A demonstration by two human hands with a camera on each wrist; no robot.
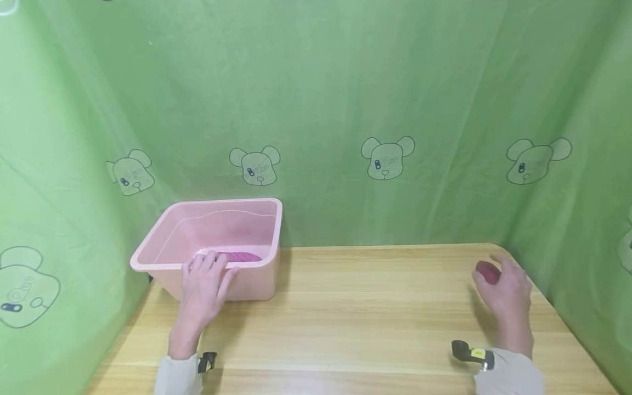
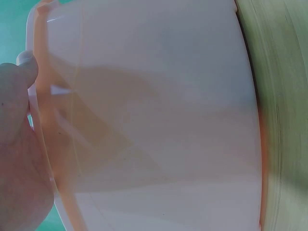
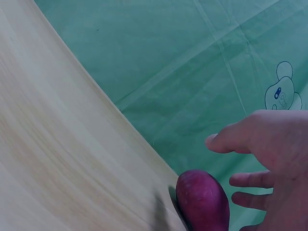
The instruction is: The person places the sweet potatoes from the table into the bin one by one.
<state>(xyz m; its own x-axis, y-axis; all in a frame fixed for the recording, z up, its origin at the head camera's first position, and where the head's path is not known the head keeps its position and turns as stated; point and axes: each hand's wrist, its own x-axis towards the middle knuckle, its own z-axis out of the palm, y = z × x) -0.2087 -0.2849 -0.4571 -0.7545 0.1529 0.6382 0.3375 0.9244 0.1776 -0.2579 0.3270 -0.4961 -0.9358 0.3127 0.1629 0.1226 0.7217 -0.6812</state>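
A pink plastic bin stands at the left of the table. My left hand grips its near rim, with the fingers bent over the edge; in the left wrist view the thumb lies at the rim and the other fingers are hidden. Inside the bin lies a ridged magenta object, partly covered by the rim and hand. At the far right, my right hand is around a smooth purple-red oval object, which resembles a sweet potato. Its thumb and fingers are spread, and the right wrist view shows a gap between them and the object.
The wooden table extends between the two hands. A green curtain with bear-head prints surrounds the back and sides, close to the table's far edge. Small black devices are strapped at both wrists.
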